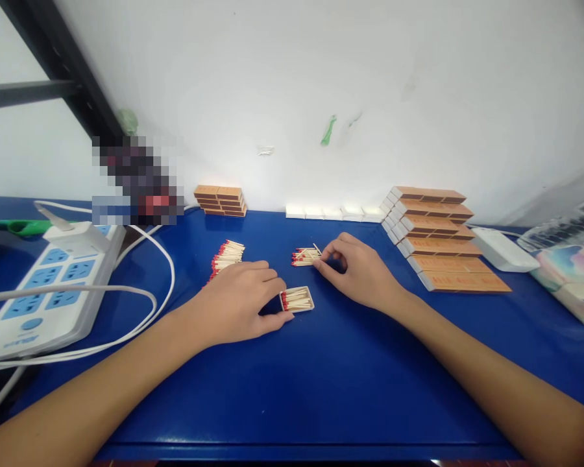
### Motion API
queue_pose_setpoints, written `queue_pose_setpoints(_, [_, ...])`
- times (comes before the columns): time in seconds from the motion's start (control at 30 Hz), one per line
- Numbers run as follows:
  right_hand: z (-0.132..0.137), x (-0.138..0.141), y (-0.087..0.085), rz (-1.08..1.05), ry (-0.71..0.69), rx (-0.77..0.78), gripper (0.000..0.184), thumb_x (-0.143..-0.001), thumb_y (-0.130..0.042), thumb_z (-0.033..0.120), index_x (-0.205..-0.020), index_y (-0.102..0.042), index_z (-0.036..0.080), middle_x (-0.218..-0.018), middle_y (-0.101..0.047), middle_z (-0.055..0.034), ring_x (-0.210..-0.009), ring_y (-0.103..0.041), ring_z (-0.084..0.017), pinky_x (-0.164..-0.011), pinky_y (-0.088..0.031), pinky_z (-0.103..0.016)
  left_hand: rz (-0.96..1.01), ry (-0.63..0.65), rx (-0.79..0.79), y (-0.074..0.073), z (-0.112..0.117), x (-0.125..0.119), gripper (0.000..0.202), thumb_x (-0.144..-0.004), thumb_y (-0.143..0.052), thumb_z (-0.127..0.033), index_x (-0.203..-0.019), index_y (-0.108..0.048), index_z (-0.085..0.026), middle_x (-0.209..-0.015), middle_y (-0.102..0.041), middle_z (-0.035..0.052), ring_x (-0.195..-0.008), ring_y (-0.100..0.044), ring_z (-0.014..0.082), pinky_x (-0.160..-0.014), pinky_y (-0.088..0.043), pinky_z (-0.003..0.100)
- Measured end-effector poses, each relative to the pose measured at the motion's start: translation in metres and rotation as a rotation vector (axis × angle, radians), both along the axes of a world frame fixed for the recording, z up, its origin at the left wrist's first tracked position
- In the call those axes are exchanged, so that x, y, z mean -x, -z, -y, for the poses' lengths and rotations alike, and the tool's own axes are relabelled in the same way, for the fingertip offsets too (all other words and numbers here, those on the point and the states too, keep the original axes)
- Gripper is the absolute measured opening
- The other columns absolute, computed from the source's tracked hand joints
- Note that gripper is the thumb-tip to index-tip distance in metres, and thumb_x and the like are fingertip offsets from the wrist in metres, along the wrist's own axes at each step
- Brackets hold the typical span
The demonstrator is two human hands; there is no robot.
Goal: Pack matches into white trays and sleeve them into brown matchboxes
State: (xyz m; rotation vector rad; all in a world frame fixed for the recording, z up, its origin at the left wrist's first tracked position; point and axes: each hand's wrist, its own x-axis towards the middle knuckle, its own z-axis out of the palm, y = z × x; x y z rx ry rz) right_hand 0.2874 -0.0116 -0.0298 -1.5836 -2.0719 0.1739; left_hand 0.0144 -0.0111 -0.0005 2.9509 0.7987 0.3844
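Observation:
A small white matchbox tray (313, 299) lies on the blue table, with red-tipped matches (298, 300) inside. My left hand (241, 298) grips its left end between thumb and fingers. Beyond the tray is a small loose pile of matches (302, 257), heads to the left. At the right end of this pile, my right hand (348, 266) pinches a match (317, 250) between thumb and forefinger; how many sticks it has hold of is hard to see. A larger heap of matches (228, 255) lies just past my left hand, partly hidden by it.
Orange matchboxes (438, 245) rise in a stepped stack at the right, and a smaller stack (220, 200) stands by the wall. Several white trays (333, 213) line the wall. A power strip (53, 285) with white cables (168, 259) occupies the left; a tissue pack (577, 279) lies far right.

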Motion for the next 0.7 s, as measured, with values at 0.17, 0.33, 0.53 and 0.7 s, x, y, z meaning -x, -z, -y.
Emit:
queue_pose_setpoints(0.17, [0.0,0.002,-0.001,-0.038,0.014,0.052,0.022,-0.093,-0.064,0.038,-0.079,-0.067,0.022,-0.085,-0.06,-0.0034,-0.07,-0.056,-0.017,-0.066,-0.044,-0.034,-0.009,0.001,-0.008,-0.001,0.001,0.0,0.027,-0.096,-0.069,-0.044,-0.094,-0.073,-0.017,-0.076,-0.064,0.0012,-0.076,-0.06,0.0191,-0.069,-0.045,0.032])
queue_pose_setpoints(0.33, [-0.009,-0.005,-0.003,-0.064,0.145,0.043,0.024,-0.09,-0.065,0.042,-0.077,-0.069,0.022,-0.081,-0.062,-0.0042,-0.071,-0.056,-0.019,-0.065,-0.043,-0.035,-0.002,0.003,-0.01,-0.001,0.0,0.0,0.027,-0.097,-0.068,-0.044,-0.094,-0.072,-0.017,-0.077,-0.064,0.0012,-0.077,-0.059,0.0187,-0.069,-0.045,0.032])
queue_pose_setpoints(0.53, [-0.02,-0.009,0.001,-0.05,0.175,0.104,0.025,-0.089,-0.064,0.043,-0.079,-0.072,0.022,-0.084,-0.065,-0.0046,-0.072,-0.057,-0.019,-0.066,-0.044,-0.034,0.002,0.005,0.012,-0.001,0.0,0.0,0.027,-0.096,-0.07,-0.043,-0.093,-0.072,-0.017,-0.076,-0.064,0.0014,-0.076,-0.059,0.0188,-0.068,-0.044,0.032])
queue_pose_setpoints(0.7, [-0.021,-0.007,0.002,-0.047,0.201,0.102,0.023,-0.088,-0.065,0.042,-0.079,-0.072,0.021,-0.084,-0.065,-0.0042,-0.072,-0.056,-0.019,-0.067,-0.044,-0.034,0.005,0.008,0.01,-0.001,0.0,0.0,0.027,-0.096,-0.069,-0.043,-0.092,-0.072,-0.016,-0.076,-0.064,0.0016,-0.076,-0.059,0.0189,-0.068,-0.043,0.032])
